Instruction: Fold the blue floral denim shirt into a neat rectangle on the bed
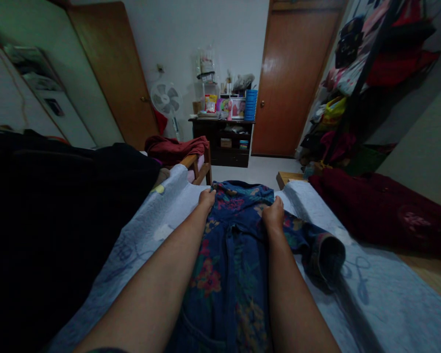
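Note:
A dark blue floral shirt (238, 255) lies stretched along the bed, its far end away from me and its near end running out of view at the bottom. At its far left edge, my left hand (207, 198) is closed on the cloth. My right hand (274, 214) grips the far right edge in a fist, thumb uppermost. One sleeve (301, 230) spreads out to the right of my right forearm, and its open cuff (329, 260) faces me. No left sleeve shows beyond my left arm.
The bed has a pale blue-grey patterned sheet (375, 274). A dark heap of cloth (59, 211) covers its left side; a maroon garment (375, 208) lies at right. Beyond stand a wooden frame with red cloth (180, 149), a fan (166, 98), a dark cabinet (220, 157) and a door (294, 83).

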Demonstrator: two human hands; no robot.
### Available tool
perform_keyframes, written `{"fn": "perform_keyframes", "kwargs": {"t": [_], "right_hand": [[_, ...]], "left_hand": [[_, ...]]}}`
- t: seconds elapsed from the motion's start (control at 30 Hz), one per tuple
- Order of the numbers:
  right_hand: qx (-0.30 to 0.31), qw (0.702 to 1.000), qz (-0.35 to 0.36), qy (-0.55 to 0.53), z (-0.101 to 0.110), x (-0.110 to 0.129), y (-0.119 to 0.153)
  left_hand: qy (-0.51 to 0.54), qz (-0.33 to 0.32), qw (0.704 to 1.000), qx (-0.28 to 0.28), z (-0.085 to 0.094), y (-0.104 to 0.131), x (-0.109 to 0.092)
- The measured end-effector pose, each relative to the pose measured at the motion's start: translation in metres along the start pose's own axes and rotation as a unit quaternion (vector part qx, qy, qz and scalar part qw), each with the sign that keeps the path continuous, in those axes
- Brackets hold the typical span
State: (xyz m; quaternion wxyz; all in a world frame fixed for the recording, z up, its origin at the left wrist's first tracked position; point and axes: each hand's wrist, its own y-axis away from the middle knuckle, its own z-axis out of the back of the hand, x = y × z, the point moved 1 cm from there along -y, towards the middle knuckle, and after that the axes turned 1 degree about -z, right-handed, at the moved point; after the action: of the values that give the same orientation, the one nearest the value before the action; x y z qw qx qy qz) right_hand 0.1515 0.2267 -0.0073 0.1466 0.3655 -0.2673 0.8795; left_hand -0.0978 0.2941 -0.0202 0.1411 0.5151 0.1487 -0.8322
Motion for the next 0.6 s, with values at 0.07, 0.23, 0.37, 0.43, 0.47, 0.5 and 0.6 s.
{"fn": "perform_keyframes", "kwargs": {"t": [0.07,0.23,0.37,0.43,0.47,0.5,0.6], "right_hand": [[0.030,0.999,-0.009,0.014,-0.003,-0.004,-0.001],[0.087,0.993,-0.045,0.068,-0.001,-0.001,-0.002],[0.062,0.994,-0.051,0.070,0.012,0.007,-0.008],[0.011,0.997,-0.066,0.049,0.020,0.011,-0.011],[-0.023,0.997,-0.069,0.036,0.024,0.013,-0.012],[-0.056,0.996,-0.070,0.022,0.027,0.015,-0.012],[-0.105,0.992,-0.065,-0.011,0.029,0.017,-0.009]], "left_hand": [[-0.024,-0.019,1.000,-0.004,0.002,0.002,-0.001],[-0.067,-0.070,0.995,-0.021,0.004,0.013,-0.002],[-0.076,-0.080,0.993,-0.028,-0.001,0.018,0.001],[-0.074,-0.074,0.994,-0.025,-0.003,0.016,0.001],[-0.072,-0.070,0.995,-0.021,-0.004,0.013,0.001],[-0.069,-0.066,0.995,-0.015,-0.005,0.009,0.000],[-0.059,-0.068,0.996,0.013,-0.004,-0.007,-0.008]]}}
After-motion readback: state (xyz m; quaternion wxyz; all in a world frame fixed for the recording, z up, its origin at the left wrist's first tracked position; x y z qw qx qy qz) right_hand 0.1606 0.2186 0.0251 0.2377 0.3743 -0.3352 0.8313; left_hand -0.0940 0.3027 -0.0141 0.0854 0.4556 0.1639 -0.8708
